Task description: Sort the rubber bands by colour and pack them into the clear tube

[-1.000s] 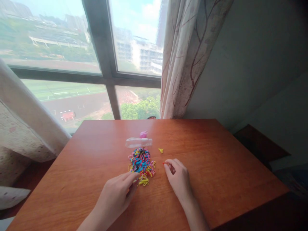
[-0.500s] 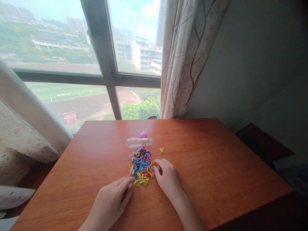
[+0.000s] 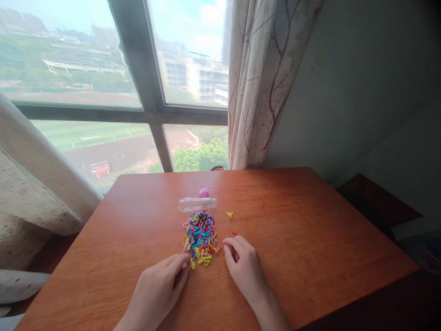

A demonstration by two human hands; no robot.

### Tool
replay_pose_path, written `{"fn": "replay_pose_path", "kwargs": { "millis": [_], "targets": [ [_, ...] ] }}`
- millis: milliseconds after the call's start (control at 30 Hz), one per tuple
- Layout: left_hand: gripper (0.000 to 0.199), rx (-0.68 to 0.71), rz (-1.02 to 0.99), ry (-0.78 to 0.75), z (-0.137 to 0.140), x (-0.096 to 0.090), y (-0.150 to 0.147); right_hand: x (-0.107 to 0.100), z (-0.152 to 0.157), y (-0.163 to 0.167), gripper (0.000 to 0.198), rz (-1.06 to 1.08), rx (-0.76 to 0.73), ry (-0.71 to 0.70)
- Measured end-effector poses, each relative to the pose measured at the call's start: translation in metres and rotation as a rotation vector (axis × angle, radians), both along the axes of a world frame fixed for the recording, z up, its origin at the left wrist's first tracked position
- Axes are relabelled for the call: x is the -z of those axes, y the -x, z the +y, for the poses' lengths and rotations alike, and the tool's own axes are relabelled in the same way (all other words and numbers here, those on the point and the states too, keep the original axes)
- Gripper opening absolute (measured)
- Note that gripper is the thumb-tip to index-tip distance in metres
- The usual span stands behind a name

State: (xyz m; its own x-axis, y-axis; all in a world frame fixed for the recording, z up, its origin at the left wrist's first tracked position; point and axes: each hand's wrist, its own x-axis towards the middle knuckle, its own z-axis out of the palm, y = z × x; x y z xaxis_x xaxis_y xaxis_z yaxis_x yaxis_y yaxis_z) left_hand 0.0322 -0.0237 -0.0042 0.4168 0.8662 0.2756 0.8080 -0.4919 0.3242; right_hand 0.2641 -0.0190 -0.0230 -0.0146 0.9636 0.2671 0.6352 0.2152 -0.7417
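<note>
A heap of small coloured rubber bands [image 3: 201, 232] in blue, black, pink, red and yellow lies on the wooden table. At its lower left edge my left hand [image 3: 163, 280] has its thumb and fingertips pinched together; what they hold, if anything, is hidden. A yellow rubber band [image 3: 192, 264] shows beside those fingertips. Right of the heap, my right hand [image 3: 243, 259] is curled with thumb and index finger near each other, and I cannot make out anything between them. Just beyond its knuckles a bit of red rubber band [image 3: 234, 233] peeks out.
Behind the heap lies a clear plastic bag [image 3: 197, 204], with a pink object [image 3: 204, 192] past it. A small yellow clump of rubber bands [image 3: 229, 214] sits apart to the right. The table [image 3: 310, 239] reaches to a window and a patterned curtain [image 3: 255, 92].
My right hand has shifted slightly right and down, away from the heap, and a red band now shows beyond it. A yellow band now shows by my left fingertips, which have hardly moved.
</note>
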Motion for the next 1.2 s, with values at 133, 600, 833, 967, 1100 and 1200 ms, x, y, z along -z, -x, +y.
{"fn": "replay_pose_path", "kwargs": {
  "millis": [133,600,833,967,1100,1200],
  "targets": [
    [0.021,-0.02,-0.042,0.024,-0.0007,0.0006,-0.0008,-0.0008,0.0005,-0.0002,0.019,0.0,-0.001,-0.008],
    [0.022,-0.022,0.034,-0.009,0.0014,0.0042,0.0001,-0.0034,0.0009,0.0002,0.019,-0.003,0.0,-0.033],
    [0.023,-0.046,0.04,0.009,0.0029,0.0055,-0.0012,-0.0057,0.0007,0.0002,0.018,-0.012,-0.005,-0.022],
    [0.024,-0.041,0.08,0.051,0.0031,0.0041,-0.0039,-0.0059,0.0007,-0.0001,0.018,-0.015,-0.008,-0.013],
    [0.025,-0.032,0.075,0.03,0.0031,0.0016,-0.0057,-0.0059,0.0007,-0.0002,0.018,-0.017,-0.007,-0.02],
    [0.023,-0.037,0.009,-0.017,0.0018,0.0002,-0.0041,-0.0059,0.0006,-0.0003,0.019,-0.006,-0.003,-0.018]
  ]
}}
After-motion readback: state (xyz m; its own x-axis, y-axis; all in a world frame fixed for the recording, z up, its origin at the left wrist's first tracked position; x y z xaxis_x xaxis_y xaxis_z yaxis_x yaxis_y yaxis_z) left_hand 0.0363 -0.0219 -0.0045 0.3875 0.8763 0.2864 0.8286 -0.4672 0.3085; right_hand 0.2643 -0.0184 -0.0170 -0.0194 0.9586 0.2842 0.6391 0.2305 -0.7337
